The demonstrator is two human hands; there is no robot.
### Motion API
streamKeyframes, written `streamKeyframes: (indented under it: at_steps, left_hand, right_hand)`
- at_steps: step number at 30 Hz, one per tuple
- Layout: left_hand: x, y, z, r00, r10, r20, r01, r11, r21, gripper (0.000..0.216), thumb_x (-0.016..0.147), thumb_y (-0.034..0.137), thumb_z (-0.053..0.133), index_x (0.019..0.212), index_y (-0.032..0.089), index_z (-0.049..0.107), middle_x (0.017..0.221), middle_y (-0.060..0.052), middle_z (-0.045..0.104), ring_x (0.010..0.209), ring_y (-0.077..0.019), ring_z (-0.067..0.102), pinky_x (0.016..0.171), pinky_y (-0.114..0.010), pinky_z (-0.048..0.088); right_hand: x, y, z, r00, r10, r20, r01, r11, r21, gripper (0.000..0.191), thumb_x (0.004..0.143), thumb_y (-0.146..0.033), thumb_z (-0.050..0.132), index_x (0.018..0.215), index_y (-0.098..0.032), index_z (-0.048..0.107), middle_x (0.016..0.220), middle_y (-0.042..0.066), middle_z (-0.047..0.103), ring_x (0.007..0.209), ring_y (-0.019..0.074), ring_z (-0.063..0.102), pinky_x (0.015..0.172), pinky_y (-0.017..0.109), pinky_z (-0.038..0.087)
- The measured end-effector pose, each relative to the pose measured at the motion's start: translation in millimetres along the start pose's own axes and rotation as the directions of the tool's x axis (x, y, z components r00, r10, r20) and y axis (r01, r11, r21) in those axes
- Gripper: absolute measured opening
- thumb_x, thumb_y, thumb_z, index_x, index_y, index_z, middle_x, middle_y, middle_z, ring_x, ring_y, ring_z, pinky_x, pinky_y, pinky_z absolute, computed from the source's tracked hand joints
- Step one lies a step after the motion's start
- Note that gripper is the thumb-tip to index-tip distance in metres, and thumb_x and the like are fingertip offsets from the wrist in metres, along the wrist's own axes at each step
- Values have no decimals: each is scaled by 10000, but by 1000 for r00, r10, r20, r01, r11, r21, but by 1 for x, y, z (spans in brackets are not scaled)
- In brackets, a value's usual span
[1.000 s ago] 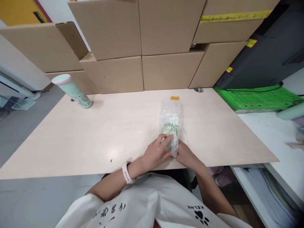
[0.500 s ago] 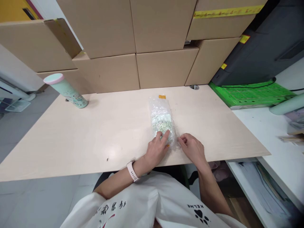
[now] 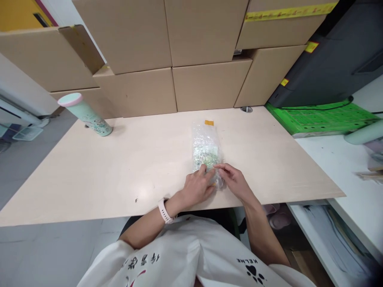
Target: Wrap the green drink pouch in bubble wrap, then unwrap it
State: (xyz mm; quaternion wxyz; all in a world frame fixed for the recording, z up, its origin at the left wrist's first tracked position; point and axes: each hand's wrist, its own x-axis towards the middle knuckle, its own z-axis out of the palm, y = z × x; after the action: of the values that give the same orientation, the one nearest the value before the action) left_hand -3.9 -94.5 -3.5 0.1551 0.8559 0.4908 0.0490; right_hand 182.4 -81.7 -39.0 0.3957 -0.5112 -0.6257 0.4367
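Note:
A bubble-wrapped package [image 3: 206, 137] lies flat on the table in front of me, with something green and white showing through the clear wrap. An orange-yellow piece of tape [image 3: 209, 122] sits at its far end. My left hand [image 3: 197, 184] rests on the near part of the package, fingers apart and slightly bent, pressing down. From the right, my right hand [image 3: 233, 179] reaches over the wrap's right edge with thumb and fingers pinched together on the bubble wrap. Its fingertips are close to the left index finger, and the bit between them is partly hidden.
A mint tumbler [image 3: 86, 114] with a pink rim stands at the table's left. Cardboard boxes [image 3: 143, 91] are stacked along the back edge. On the right are a green plastic crate [image 3: 326, 119], a dark grey case [image 3: 332, 59] and a white side surface [image 3: 335, 159].
My right hand has moved left from beside the package onto its right edge, bringing the wrap's edge inward. My left hand stays on the package, its fingers a little more bent.

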Motion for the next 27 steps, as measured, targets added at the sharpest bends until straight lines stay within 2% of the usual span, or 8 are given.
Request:
streamKeyframes:
  at_steps: [3, 8, 12, 16, 20, 23, 25, 27]
  left_hand:
    - [-2, -10, -6, 998, 43, 38, -39, 993, -108, 532, 934, 443, 567, 1415, 237, 475, 1296, -132, 505, 902, -267, 678, 754, -452, 581]
    - [-2, -25, -11, 991, 122, 58, -105, 966, -236, 592, 928, 569, 545, 1426, 253, 491, 1297, -121, 501, 887, -235, 660, 795, -434, 563]
    - [-2, -31, -12, 985, 161, 67, -134, 945, -299, 562, 950, 577, 491, 1403, 247, 513, 1251, -112, 500, 789, -185, 614, 778, -415, 552]
    - [-3, -38, -13, 972, 232, 43, -195, 892, -409, 501, 954, 404, 508, 1426, 237, 500, 1235, -109, 504, 823, -177, 603, 826, -406, 551]
    - [-7, -62, -22, 936, 351, -35, -316, 790, -525, 676, 862, 45, 398, 1482, 311, 451, 1353, -99, 517, 1092, -207, 621, 924, -393, 549]
    - [-9, -92, -33, 921, 275, -276, -357, 878, -319, 907, 756, -69, 389, 1563, 337, 308, 1594, -96, 340, 1487, -289, 319, 1153, -535, 378]
    - [-10, -114, -42, 902, 246, -354, -280, 959, -45, 979, 727, -88, 435, 1598, 303, 222, 1684, -104, 164, 1563, -370, 74, 1207, -672, 152]
    - [-10, -132, -50, 896, 255, -364, -226, 967, 120, 976, 736, -57, 515, 1606, 260, 206, 1701, -129, 93, 1562, -404, -15, 1202, -701, 3]
  right_hand:
    - [4, 11, -4, 996, 81, -27, -76, 986, 150, 382, 867, -441, 637, 1162, -201, 662, 1011, 49, 672, 775, 149, 605, 700, 295, 524]
    - [12, 12, -1, 951, 296, -92, -256, 917, 306, 814, 710, -446, 800, 1420, -214, 477, 1213, 108, 652, 678, 126, 604, 550, 280, 525]
    - [23, 2, -1, 937, 344, 68, -346, 875, 340, 773, 709, -453, 833, 1381, -207, 540, 1011, 74, 741, 712, 169, 655, 531, 258, 498]
    - [38, -5, -3, 903, 370, 219, -422, 860, 287, 518, 725, -490, 824, 1106, -172, 675, 851, 53, 743, 626, 157, 636, 496, 255, 463]
    - [44, -13, 5, 931, 290, 220, -353, 868, 349, 484, 746, -424, 822, 1144, -210, 650, 1060, 61, 741, 895, 213, 695, 720, 313, 559]
    - [44, -23, 13, 928, 202, 312, -325, 850, 415, 530, 751, -379, 827, 1216, -221, 627, 1203, 79, 712, 1040, 243, 685, 860, 357, 561]
    - [44, -32, 19, 891, 146, 429, -343, 836, 428, 584, 755, -367, 828, 1277, -227, 608, 1239, 87, 700, 1057, 256, 687, 882, 380, 562]
    - [45, -38, 24, 837, 94, 539, -367, 826, 427, 617, 757, -364, 827, 1314, -228, 599, 1240, 90, 700, 1054, 265, 692, 890, 396, 566]
